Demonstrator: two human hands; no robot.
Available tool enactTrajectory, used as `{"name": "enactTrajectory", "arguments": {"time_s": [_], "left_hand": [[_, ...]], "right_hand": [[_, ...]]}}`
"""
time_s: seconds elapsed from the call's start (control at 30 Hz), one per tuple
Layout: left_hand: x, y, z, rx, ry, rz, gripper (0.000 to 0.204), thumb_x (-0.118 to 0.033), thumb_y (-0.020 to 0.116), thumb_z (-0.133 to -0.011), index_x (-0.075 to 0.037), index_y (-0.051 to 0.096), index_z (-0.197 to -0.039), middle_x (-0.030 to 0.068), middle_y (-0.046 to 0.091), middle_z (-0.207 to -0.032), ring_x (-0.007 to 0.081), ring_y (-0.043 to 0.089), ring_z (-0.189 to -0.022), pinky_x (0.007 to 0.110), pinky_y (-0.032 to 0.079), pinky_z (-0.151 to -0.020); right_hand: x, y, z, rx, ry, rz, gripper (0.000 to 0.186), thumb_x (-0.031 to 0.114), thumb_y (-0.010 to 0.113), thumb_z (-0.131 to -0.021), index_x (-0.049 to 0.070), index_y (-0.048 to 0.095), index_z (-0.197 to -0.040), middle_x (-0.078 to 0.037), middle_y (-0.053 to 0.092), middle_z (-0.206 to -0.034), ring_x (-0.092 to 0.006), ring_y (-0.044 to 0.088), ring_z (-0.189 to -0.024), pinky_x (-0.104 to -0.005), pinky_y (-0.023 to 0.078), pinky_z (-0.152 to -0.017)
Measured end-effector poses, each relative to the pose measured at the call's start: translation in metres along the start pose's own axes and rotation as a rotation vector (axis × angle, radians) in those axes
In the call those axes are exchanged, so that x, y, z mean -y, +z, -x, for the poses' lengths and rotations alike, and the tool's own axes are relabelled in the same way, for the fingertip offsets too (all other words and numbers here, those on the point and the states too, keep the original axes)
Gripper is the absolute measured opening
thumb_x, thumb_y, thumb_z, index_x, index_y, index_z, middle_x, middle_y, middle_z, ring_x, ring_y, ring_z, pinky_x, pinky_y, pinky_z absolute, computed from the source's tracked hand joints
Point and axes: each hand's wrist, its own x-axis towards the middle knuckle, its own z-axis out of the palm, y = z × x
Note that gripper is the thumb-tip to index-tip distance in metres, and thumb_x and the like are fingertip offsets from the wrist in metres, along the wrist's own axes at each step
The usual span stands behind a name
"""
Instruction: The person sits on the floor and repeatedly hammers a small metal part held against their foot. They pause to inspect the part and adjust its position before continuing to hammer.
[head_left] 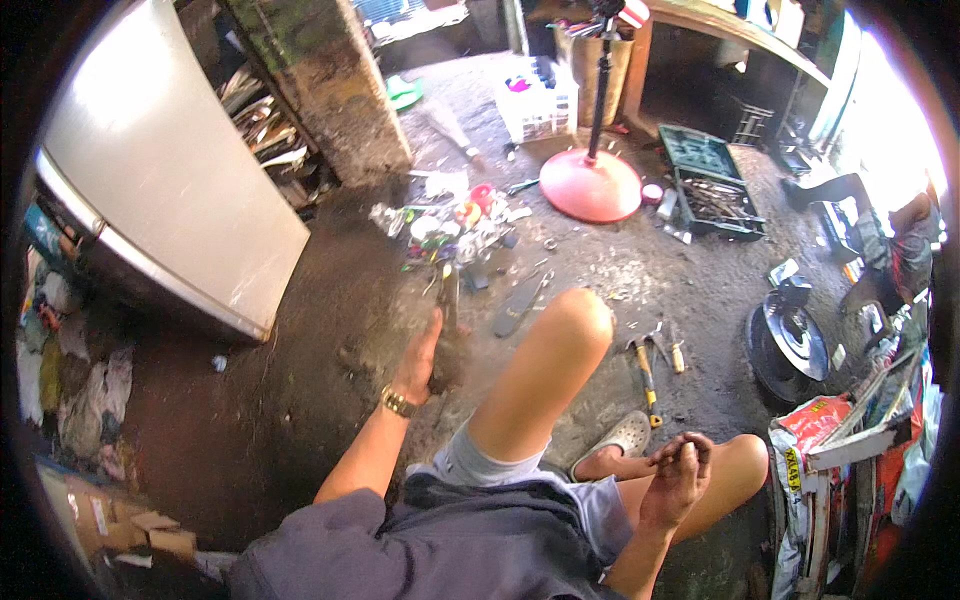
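Yellow-handled hammer (pixel 648 385) and mixed scrap (pixel 450 228) are left out on the floor (pixel 335 290), seemingly mid-work. The left hand (pixel 415 368) is held fingers apart; the right hand (pixel 683 478) is curled, fingers together.

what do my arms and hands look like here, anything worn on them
Both the left hand and right hand are gloveless. A gold-toned wristband, perhaps a watch, circles the left wrist; no band shows on the right. The left forearm emerges from a short, dark grey sleeve; the right sleeve can't be made out clearly.
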Motion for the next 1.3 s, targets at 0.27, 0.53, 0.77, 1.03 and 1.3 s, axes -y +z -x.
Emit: {"name": "enactTrajectory", "arguments": {"time_s": [0.27,0.53,0.77,1.03,1.3], "left_hand": [[0.051,-0.023,-0.031,-0.148,-0.097,-0.42,0.054,-0.053,0.069,-0.091,0.001,0.069,-0.092,0.0046,0.065,-0.076,0.012,0.06,-0.065,0.031,0.048,-0.059],[0.095,-0.036,-0.053,-0.099,0.047,-0.56,0.045,-0.045,0.068,-0.093,0.0,0.073,-0.099,0.001,0.064,-0.074,0.0102,0.056,-0.068,0.032,0.047,-0.06],[0.092,-0.044,-0.061,-0.2,0.003,-0.42,0.045,-0.046,0.069,-0.093,-0.002,0.075,-0.097,0.0029,0.07,-0.078,0.0124,0.059,-0.064,0.032,0.048,-0.059],[0.101,-0.047,-0.069,-0.257,0.13,-0.559,0.056,-0.052,0.072,-0.089,0.003,0.073,-0.084,0.0043,0.066,-0.071,0.0141,0.055,-0.059,0.036,0.045,-0.056],[0.097,-0.015,-0.102,-0.264,0.134,-0.538,0.048,-0.044,0.07,-0.092,0.004,0.071,-0.101,0.0071,0.071,-0.085,0.0181,0.062,-0.072,0.036,0.05,-0.068]], "right_hand": [[-0.015,0.0,0.001,-0.057,0.064,0.099,0.015,0.01,0.058,-0.099,-0.001,0.06,-0.109,-0.009,0.061,-0.082,-0.0178,0.062,-0.07,-0.0309,0.056,-0.062],[-0.032,0.025,-0.034,-0.064,0.145,0.132,0.014,0.01,0.062,-0.098,0.0,0.061,-0.107,-0.008,0.062,-0.084,-0.0172,0.061,-0.072,-0.0332,0.055,-0.063],[-0.037,0.052,-0.06,0.026,0.135,0.138,0.016,0.011,0.064,-0.097,-0.001,0.064,-0.107,-0.007,0.063,-0.084,-0.0171,0.063,-0.072,-0.0324,0.054,-0.065],[-0.037,0.035,-0.045,-0.034,0.102,0.196,0.016,0.012,0.064,-0.097,0.0,0.064,-0.107,-0.006,0.064,-0.084,-0.0155,0.062,-0.073,-0.0305,0.053,-0.067],[-0.031,0.002,-0.045,-0.224,0.086,0.258,0.012,0.009,0.061,-0.098,0.002,0.062,-0.107,-0.004,0.062,-0.085,-0.0135,0.061,-0.073,-0.0289,0.052,-0.066]]}}
